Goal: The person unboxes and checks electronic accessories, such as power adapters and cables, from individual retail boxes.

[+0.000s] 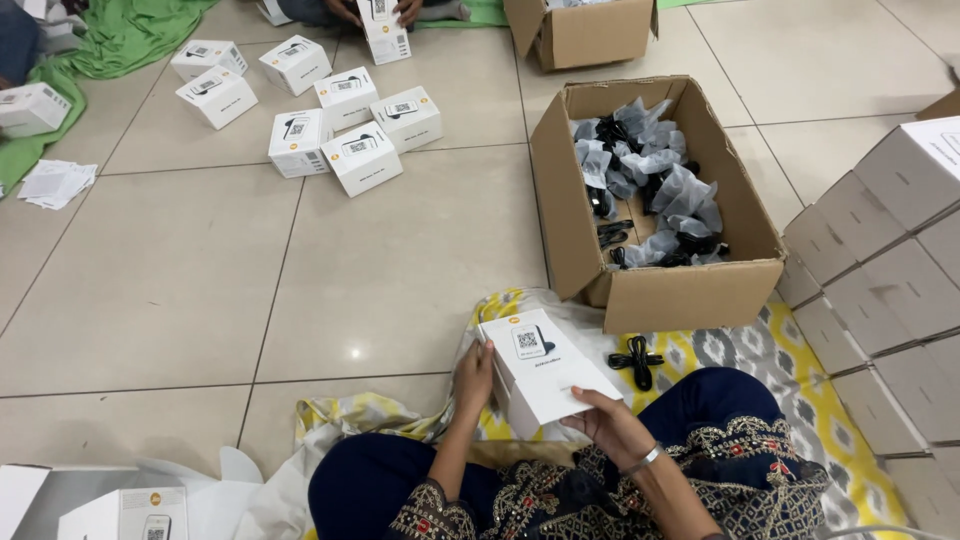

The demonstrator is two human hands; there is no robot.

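I hold a white product box [545, 368] in both hands above my lap. My left hand [473, 378] grips its left side, fingers on the edge. My right hand [612, 425], with a metal bangle at the wrist, supports the near right corner from below. A coiled black cable [637, 359] lies on the yellow patterned cloth [790, 370] just right of the box. Behind it stands an open cardboard carton [660, 290] with several black cables in clear plastic bags.
Several white boxes [345, 125] lie scattered on the tiled floor at upper left. Another person's hands [375, 10] hold a box at the top. A stack of white boxes [890, 260] rises at right. A second carton [585, 32] sits at top; more boxes [125, 512] at bottom left.
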